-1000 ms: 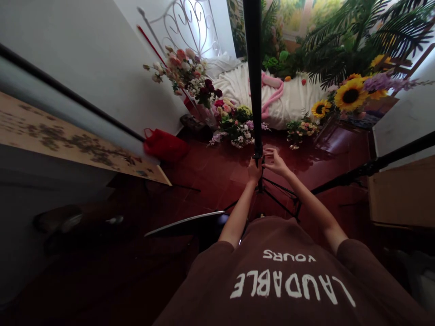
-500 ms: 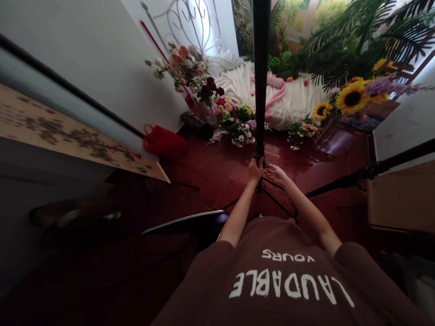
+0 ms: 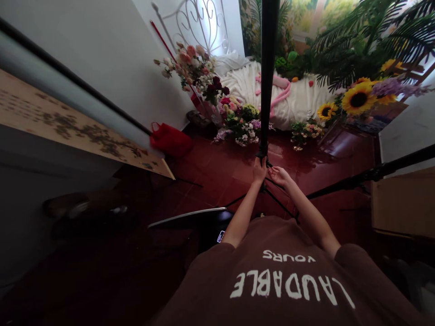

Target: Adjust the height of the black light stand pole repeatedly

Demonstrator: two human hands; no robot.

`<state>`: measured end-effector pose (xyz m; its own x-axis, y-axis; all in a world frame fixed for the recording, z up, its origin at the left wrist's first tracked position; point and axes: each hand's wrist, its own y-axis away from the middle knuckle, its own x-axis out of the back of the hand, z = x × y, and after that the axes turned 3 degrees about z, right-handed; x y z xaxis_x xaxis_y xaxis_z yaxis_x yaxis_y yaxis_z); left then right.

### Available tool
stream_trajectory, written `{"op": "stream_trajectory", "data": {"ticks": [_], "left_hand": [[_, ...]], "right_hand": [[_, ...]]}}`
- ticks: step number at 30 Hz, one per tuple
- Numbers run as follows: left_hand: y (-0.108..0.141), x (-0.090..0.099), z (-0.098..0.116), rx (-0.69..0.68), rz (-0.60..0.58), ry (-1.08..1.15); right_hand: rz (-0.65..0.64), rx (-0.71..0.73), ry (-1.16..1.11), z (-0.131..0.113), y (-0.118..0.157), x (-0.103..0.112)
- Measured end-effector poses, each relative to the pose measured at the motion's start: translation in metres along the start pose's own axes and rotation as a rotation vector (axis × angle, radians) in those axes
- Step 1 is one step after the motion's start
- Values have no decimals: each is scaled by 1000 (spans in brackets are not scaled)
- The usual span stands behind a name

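Observation:
A black light stand [image 3: 268,90] rises upright in front of me, its thin legs spread over the floor below. My left hand [image 3: 260,170] is wrapped around its pole, just under a black collar [image 3: 261,155]. Close beside it on the right, my right hand [image 3: 279,175] has its fingers curled at a small black knob [image 3: 269,165] that juts from the collar. The fingertips are small in view, and the knob is partly hidden by them.
Artificial flowers [image 3: 238,120], sunflowers [image 3: 358,98] and a white draped cloth [image 3: 306,97] lie ahead. A red bag [image 3: 171,139] and a long painted panel [image 3: 84,131] are at left. Another black pole [image 3: 356,179] slants at right near a cardboard box [image 3: 404,201].
The view has shifted slightly, so the scene appears a little further right. My left hand stays around the pole; my right hand stays by the knob, its fingers slightly more curled.

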<state>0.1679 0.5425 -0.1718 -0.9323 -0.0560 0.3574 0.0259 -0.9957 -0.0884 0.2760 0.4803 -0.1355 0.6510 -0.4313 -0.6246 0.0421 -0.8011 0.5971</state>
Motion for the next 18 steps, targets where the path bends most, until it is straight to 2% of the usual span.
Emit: {"op": "stream_trajectory", "data": {"ticks": [3,5,7,9,12,15,18], "left_hand": [[18,-7,2,52,68,61],[37,-14,0,66,91,75],[61,-23,-6,102,59,67],[86,-35,-12,178,-34,47],[119,-54,-14,246,-249,-8],[138,-74,-2,164,-468,-55],[143,-95,22,15,-639,-46]], "right_hand": [[148,-97,-68,7,19,21],[205,-102,-56,10,35,40],[255,-72,-26,13,51,64],[308,-35,-24,14,68,92],[371,23,-70,11,95,132],[424,107,-141,5,123,163],[474,201,-217,-6,152,181]]}}
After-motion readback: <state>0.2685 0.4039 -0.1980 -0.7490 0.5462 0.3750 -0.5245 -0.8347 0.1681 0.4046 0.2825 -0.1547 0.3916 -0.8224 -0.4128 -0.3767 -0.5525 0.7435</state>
